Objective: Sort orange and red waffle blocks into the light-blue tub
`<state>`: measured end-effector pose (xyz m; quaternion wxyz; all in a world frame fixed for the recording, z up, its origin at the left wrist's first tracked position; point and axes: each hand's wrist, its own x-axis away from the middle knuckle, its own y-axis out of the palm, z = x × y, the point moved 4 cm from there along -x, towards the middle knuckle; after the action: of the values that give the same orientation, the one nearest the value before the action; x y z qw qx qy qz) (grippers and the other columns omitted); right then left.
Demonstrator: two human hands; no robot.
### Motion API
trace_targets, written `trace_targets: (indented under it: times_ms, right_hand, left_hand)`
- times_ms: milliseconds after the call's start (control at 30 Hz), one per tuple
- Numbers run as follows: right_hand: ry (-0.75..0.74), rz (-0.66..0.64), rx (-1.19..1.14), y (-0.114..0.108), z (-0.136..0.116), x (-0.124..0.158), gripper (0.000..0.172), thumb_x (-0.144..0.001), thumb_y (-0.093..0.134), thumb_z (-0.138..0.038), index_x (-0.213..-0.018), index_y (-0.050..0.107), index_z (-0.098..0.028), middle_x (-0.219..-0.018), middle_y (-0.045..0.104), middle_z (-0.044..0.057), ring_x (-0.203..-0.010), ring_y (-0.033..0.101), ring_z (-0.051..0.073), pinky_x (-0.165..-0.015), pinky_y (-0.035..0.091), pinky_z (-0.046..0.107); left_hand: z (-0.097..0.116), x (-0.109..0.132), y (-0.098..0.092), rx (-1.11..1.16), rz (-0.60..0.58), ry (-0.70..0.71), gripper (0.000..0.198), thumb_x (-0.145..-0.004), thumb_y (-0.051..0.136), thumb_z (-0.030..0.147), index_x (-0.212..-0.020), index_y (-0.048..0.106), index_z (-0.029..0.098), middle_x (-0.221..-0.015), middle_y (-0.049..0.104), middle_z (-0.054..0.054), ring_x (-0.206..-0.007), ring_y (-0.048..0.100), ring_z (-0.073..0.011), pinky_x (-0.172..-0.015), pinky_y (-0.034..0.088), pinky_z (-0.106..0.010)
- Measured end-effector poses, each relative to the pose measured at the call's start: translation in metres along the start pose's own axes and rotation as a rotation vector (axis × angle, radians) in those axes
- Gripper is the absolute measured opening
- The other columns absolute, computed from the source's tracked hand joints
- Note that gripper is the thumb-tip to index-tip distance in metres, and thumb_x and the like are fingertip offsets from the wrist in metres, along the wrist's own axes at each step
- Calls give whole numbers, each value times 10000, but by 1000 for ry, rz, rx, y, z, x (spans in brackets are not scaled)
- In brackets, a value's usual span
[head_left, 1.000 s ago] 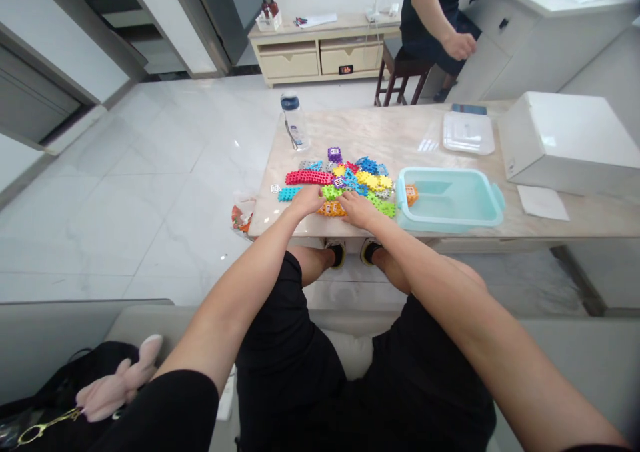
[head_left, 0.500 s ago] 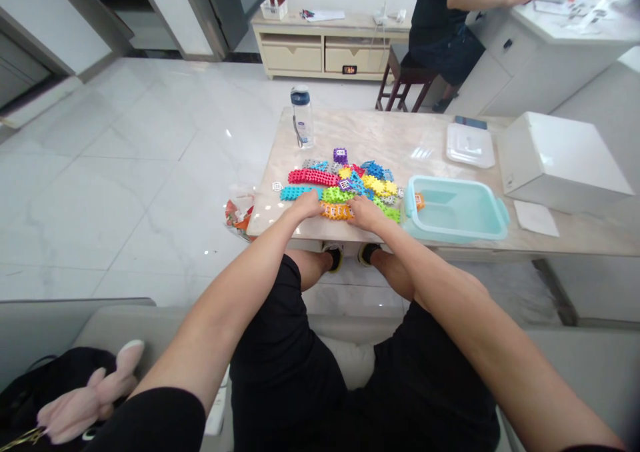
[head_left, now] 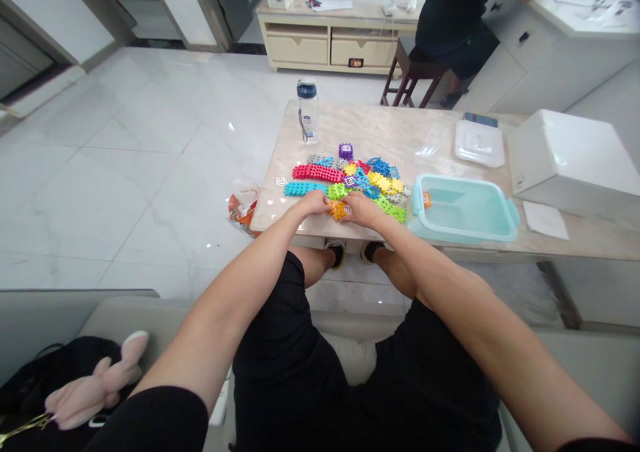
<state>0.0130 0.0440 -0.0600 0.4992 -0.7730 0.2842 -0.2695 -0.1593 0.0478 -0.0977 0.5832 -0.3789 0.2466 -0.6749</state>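
Orange blocks (head_left: pixel 339 210), joined in a short row, are close to the near edge of the pale surface (head_left: pixel 370 122), right of its near left corner and between the two hands. The left hand (head_left: pixel 315 203) curls its fingers in at the row's left end, and the right hand (head_left: pixel 361 210) does likewise at the right end. Both are half closed (I cannot tell whether either really pinches the blocks, since the fingertips are partly hidden).

Just beyond is a lime-green block (head_left: pixel 338 191); a light blue row (head_left: pixel 303 189) runs from beside it toward the left edge, with a red row (head_left: pixel 317 173) behind. Nearer the far edge sits a purple cube (head_left: pixel 345 151), and yellow blocks (head_left: pixel 390 184) lie to the right. A mint tub (head_left: pixel 465 233) stands along the near edge, an orange piece (head_left: pixel 427 199) inside its left end. A clear bottle (head_left: pixel 310 122) stands upright by the far left corner.
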Motion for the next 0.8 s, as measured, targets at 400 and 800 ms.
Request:
trace_targets:
  times_ms: [400, 800]
  right_hand:
    - [32, -24, -24, 7, 9, -4, 552, -890, 791, -296, -1435, 707, -263, -1336, 739, 139, -1343, 590, 434, -1159, 497, 528]
    - [49, -92, -104, 18, 11, -17, 470, -867, 844, -265, -1319, 737, -190, -1270, 773, 153, -1330, 620, 408, -1143, 495, 478]
  left_hand:
    - [-5, -6, 6, 1, -169, -56, 403, -1056, 713, 426, -1385, 684, 195, -1422, 678, -119, -1207, 703, -292, -1013, 630, -495]
    - [-9, -10, 16, 93, -159, -50, 390, -1060, 705, 429, -1375, 692, 199, -1428, 677, -115, -1207, 701, -294, -1015, 630, -490]
